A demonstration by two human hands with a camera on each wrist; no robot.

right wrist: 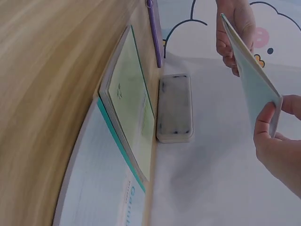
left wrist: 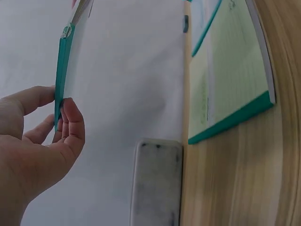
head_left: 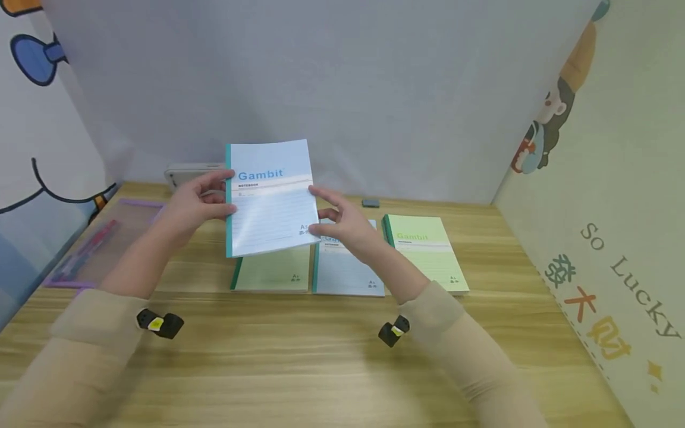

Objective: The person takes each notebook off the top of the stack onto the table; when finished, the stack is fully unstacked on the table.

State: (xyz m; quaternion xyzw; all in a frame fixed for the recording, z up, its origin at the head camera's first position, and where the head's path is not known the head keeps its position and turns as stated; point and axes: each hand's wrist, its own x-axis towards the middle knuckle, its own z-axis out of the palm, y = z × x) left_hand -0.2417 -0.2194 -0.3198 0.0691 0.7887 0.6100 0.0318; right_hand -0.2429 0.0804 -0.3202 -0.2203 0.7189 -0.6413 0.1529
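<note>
A light blue Gambit notebook [head_left: 273,220] with a teal spine is held up above the table, its cover facing the head camera. My left hand [head_left: 189,205] pinches it at the spine edge, thumb in front. On the opposite edge my right hand [head_left: 348,223] grips it between thumb and fingers. Below lie a green notebook [head_left: 275,273], partly hidden by the raised one, a blue notebook [head_left: 350,270] beside it, and another green notebook [head_left: 425,249] at the right. In the left wrist view the raised notebook's teal spine [left wrist: 63,70] shows edge-on between the fingers.
A pale oblong box [right wrist: 174,108] stands against the back wall behind my left hand. At the left lies a purple-edged mesh pouch [head_left: 128,208] with pens in it. A small grey block [head_left: 370,203] sits near the table's back edge. Printed cloth walls close off both sides.
</note>
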